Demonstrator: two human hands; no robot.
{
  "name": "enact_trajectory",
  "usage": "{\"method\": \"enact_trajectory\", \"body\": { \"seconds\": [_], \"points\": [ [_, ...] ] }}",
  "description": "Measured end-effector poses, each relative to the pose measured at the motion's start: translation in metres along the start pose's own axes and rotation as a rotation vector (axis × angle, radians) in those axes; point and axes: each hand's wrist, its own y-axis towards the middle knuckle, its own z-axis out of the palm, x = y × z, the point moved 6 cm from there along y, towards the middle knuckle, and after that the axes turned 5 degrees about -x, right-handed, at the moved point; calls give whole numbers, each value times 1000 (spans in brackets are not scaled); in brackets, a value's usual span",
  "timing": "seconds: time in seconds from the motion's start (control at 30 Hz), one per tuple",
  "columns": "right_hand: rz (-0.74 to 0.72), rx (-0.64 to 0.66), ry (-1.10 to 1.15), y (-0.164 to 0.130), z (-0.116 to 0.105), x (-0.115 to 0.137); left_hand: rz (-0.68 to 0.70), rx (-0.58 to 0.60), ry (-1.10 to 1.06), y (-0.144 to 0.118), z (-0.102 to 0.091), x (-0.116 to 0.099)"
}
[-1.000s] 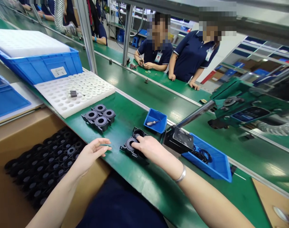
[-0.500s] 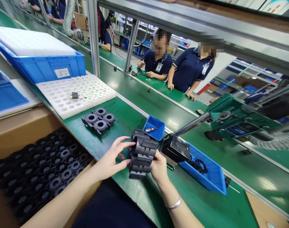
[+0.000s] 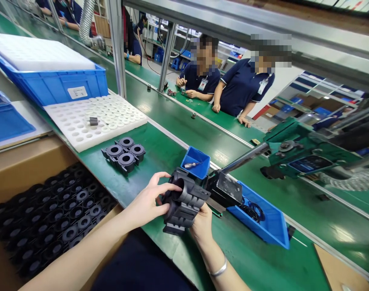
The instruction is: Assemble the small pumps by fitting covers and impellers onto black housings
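Both my hands hold a black plastic triple-ring housing (image 3: 184, 202) lifted off the green table, tipped on its side. My left hand (image 3: 148, 200) pinches its near-left edge with thumb and fingers. My right hand (image 3: 202, 224) supports it from below and behind. A second black triple-ring housing (image 3: 123, 152) lies flat on the green mat farther left. A cardboard box (image 3: 23, 161) at the lower left holds several rows of the same black ring parts (image 3: 53, 218).
A white foam tray (image 3: 96, 119) with round holes carries a small dark part (image 3: 93, 121). Blue bins (image 3: 53, 83) stand behind it. A small blue bin (image 3: 198, 161), a black block (image 3: 225, 190) on a rod and a larger blue tray (image 3: 263, 220) lie right. Two people stand across the conveyor.
One second ago the housing lay flat under my right hand. Both hands have since lifted it and turned it on its side; it now tilts with a ring opening facing left.
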Motion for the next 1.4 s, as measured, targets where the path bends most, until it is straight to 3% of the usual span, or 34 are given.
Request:
{"method": "enact_trajectory", "body": {
  "seconds": [0.2,0.33,0.5,0.57,0.63,0.77,1.0,1.23,1.4],
  "points": [
    [0,10,-20,-4,1,-6,3,6,-23,-1,3,1],
    [10,88,-41,-1,3,-6,45,25,61,2,-2,-2],
    [49,323,-43,1,2,13,219,139,571,11,-19,-18],
    [118,458,-14,-5,6,17,314,201,803,17,-21,-23],
    [232,497,40,-13,11,15,385,257,962,22,-18,-24],
    [425,369,93,-22,20,-2,465,324,1069,30,-5,-20],
    [556,285,218,-20,25,-8,460,343,1015,37,-5,-13],
    [544,260,409,-22,39,-3,434,392,1004,43,-12,-18],
    [502,95,376,-18,21,-3,458,362,1032,41,-13,-22]
  ]
}}
